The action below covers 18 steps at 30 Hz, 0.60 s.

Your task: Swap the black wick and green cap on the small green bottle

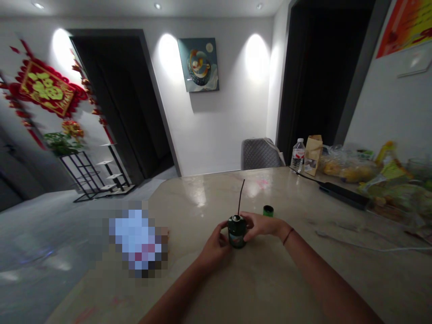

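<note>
A dark green jar (236, 232) with a thin black rod (241, 198) sits on a beige marble counter (202, 193), a green cap (268, 211) just right of it.

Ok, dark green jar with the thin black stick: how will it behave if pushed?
The dark green jar looks squat, so it probably resists tipping if pushed low. Its round body would likely roll once on its side. The glossy countertop may let it slide. The thin black stick probably flexes.

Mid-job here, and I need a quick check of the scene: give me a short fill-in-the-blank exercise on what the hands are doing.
The left hand and right hand hold a dark green jar, with a thin black ____ sticking up from it.
A red cord circles the ____ wrist.
The small cap beyond the hands is ____.

Missing words: rod; right; green.
</note>
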Each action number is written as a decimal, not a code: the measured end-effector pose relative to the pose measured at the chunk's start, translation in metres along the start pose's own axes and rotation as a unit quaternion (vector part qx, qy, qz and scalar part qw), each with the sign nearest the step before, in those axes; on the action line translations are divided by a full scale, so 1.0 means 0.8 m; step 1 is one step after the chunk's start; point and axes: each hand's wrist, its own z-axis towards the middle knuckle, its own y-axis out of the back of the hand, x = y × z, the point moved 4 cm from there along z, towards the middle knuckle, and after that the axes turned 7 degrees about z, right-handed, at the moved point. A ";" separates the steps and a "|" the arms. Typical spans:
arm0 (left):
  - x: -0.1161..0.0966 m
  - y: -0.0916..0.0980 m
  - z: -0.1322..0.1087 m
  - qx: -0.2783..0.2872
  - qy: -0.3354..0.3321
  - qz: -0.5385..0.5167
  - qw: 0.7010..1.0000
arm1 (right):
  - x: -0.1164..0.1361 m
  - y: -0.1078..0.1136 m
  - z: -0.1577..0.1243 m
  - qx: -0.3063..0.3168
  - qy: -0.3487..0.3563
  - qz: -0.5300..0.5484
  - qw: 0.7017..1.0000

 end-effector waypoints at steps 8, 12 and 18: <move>0.019 0.018 0.005 -0.168 0.039 -0.041 0.984 | -0.025 -0.007 0.008 -0.044 0.006 -0.046 0.998; 0.024 0.022 0.006 -0.188 0.064 -0.030 0.980 | -0.029 -0.011 0.011 -0.101 0.023 -0.053 0.993; 0.025 0.020 0.005 -0.177 0.090 -0.044 0.979 | -0.033 -0.017 0.024 -0.180 0.020 -0.066 0.981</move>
